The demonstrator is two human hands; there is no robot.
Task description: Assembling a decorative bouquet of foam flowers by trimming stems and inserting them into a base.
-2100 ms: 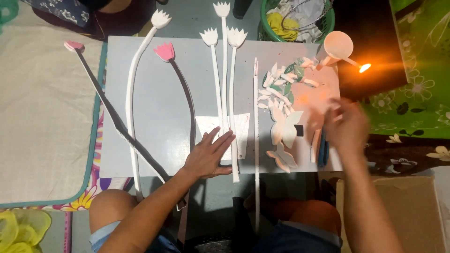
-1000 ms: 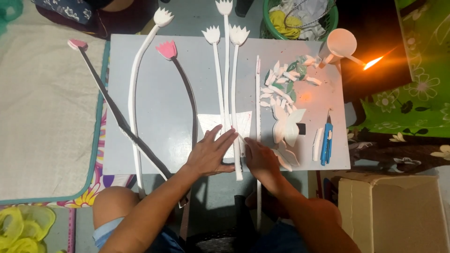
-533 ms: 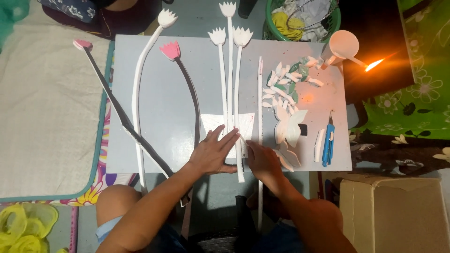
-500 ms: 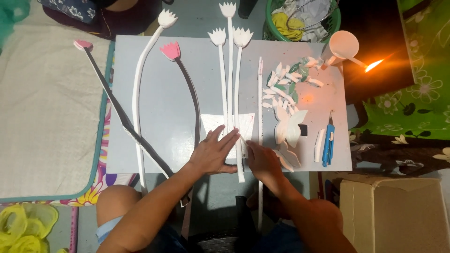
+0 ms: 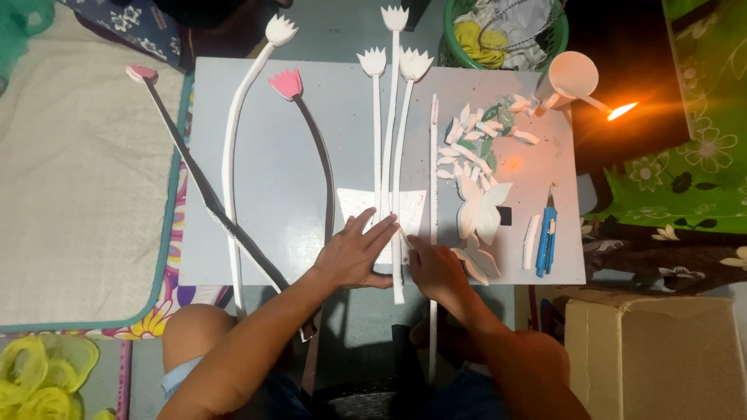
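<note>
- Head view, lower centre: the left hand [image 5: 354, 255] lies flat with fingers spread, palm down on a white paper sheet [image 5: 359, 208] and the lower ends of the white flower stems. It grips nothing; by the look of it, it presses the sheet and stems so they do not slide.
- Just right of it, the right hand [image 5: 436, 268] is loosely curled, fingertips meeting a white tulip stem [image 5: 399, 175] near its lower end, touching the left hand's fingertips. Whether it pinches the stem or only steadies it, I cannot tell.
- Centre of the frame: three white tulip-headed stems run side by side from the hands up to the top edge, laid parallel, probably to be kept as one bunch. A thin white strip [image 5: 433, 194] lies just right of them.
- Left half of the grey board [image 5: 264, 187]: a long curved white stem [image 5: 233, 155], a pink tulip on a dark stem [image 5: 288, 82] and a dark stem with a pink tip [image 5: 194, 179] rest apart from the hands.
- Right half: a heap of cut white and green leaves [image 5: 482, 136], larger white leaf shapes [image 5: 482, 214], and a blue cutter [image 5: 546, 237] near the right edge, within reach of the right hand.
- Upper right: a pale cup [image 5: 572, 76] and a lit flame [image 5: 626, 110], well apart from the paper; a green basket [image 5: 506, 35] beyond the board.
</note>
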